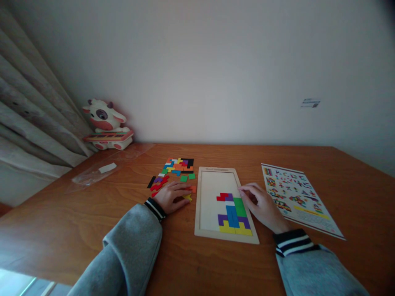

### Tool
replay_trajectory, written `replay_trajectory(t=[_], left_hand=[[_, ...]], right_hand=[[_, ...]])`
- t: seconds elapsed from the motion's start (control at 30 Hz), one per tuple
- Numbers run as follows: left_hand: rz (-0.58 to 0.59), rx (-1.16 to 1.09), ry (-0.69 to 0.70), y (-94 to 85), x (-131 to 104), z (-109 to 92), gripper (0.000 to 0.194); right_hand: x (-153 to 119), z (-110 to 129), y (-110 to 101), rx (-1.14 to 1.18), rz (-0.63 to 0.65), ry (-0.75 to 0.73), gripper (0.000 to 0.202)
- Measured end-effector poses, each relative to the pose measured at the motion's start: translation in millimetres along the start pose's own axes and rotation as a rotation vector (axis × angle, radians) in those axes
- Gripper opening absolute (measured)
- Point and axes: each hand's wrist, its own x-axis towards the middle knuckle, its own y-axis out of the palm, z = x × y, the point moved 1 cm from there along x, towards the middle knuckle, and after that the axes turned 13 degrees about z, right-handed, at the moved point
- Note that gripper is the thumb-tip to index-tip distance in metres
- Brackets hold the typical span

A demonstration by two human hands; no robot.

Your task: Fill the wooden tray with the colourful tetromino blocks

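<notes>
A wooden puzzle tray (207,205) lies in the middle of the table. Toward its lower right, red, purple, white, green, blue and yellow pieces fit together, with a blue block (232,216) at their centre. My left hand (173,196) rests palm down among loose pieces left of the tray, fingers apart, its fingertips at a yellow piece (188,197). Over the tray's right edge is my right hand (257,202), thumb and index finger pinched together; anything between them is too small to make out. Several coloured pieces (177,166) lie beyond my left hand.
On the right lies a printed pattern sheet (296,193). A clear plastic bag (89,176) with a white slip is at the left. A toy cow with a keyboard (108,125) stands at the back left, near a curtain (33,98). The wall borders the table's back edge.
</notes>
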Motion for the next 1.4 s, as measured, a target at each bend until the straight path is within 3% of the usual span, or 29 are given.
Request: replay_trajectory(t=[0.8,1.07,1.27,1.4], left_hand=[[0.012,-0.083,-0.059,-1.5,0,-2,0.027],[-0.036,-0.062,-0.122,-0.6,0,0,0.028],[-0.048,-0.076,-0.075,-1.5,1,-2,0.035],[-0.074,0.003,-0.159,0.6,6,-10,0.027]], right_hand=[[-1,0,2,0.002,0.058,-0.018,0.02],[-1,-3,4,0.007,0.056,-0.012,0.021],[-1,-2,4,-0.006,0.062,-0.014,0.021],[0,-2,3,-0.011,0.062,-0.018,0.021]])
